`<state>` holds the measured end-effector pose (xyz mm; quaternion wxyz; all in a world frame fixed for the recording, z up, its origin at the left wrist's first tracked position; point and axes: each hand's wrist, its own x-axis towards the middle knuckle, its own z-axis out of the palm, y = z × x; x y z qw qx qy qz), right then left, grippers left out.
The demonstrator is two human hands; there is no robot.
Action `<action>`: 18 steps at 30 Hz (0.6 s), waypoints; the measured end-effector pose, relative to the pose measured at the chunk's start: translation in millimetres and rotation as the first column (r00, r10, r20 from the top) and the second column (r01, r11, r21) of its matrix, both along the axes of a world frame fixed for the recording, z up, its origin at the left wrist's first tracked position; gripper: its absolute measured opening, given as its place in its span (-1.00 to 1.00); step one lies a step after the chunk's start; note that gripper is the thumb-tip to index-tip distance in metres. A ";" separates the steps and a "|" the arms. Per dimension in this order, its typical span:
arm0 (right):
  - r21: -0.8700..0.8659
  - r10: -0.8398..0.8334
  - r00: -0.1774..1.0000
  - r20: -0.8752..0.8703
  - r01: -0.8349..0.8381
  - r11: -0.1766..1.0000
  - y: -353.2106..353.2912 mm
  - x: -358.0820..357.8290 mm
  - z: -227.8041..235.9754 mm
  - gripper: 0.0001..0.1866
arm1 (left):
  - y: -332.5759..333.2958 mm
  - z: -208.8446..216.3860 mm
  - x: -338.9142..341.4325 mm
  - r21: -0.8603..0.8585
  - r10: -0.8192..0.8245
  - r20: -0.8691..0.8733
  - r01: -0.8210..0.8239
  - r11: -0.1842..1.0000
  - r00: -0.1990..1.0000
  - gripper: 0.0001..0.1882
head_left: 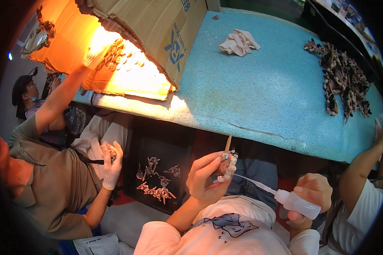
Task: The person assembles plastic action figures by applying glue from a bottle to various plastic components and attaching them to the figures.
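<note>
My left hand (203,180) is closed around a small pale figurine (228,165) with dark bits. A pointed wooden stick (228,143) sticks up from the same grip; whether it is joined to the figurine I cannot tell. My right hand (318,190) wraps round a white squeeze bottle (298,205), tilted to the left. Its long thin nozzle (254,182) reaches toward the figurine, the tip at or close to its lower side. Both hands are over my lap, just in front of the blue tabletop (251,93).
A torn cardboard box (157,34), brightly lit inside, holds small round pieces (117,55); a co-worker's gloved hand reaches in. Dark figurines (342,80) are heaped at the far right, near another person's arm (366,157). A crumpled cloth (239,42) and a black tray (136,170) with pale figurines also show.
</note>
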<state>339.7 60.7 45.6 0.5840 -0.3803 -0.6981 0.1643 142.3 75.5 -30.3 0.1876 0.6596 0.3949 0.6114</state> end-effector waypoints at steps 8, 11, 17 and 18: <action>0.021 0.032 0.999 0.015 -0.032 0.999 1.6 3.2 -6.0 -0.55 | -0.1 -1.4 -0.9 -0.007 -0.004 -0.019 0.004 1.000 1.000 -0.48; 0.042 0.050 0.998 -0.038 -0.048 0.998 1.2 9.8 -10.8 -0.53 | 0.1 -0.3 0.3 0.002 -0.013 -0.001 0.013 1.000 1.000 -0.48; -0.012 -0.187 0.932 -0.309 0.193 0.981 -2.3 8.2 -26.8 -0.45 | 1.7 6.4 3.1 -0.019 0.006 0.014 -0.006 1.000 1.000 -0.57; -0.011 -0.186 0.932 -0.310 0.192 0.981 -2.1 8.6 -27.3 -0.45 | 3.0 6.2 3.5 0.027 -0.030 0.056 0.029 0.999 0.998 -0.64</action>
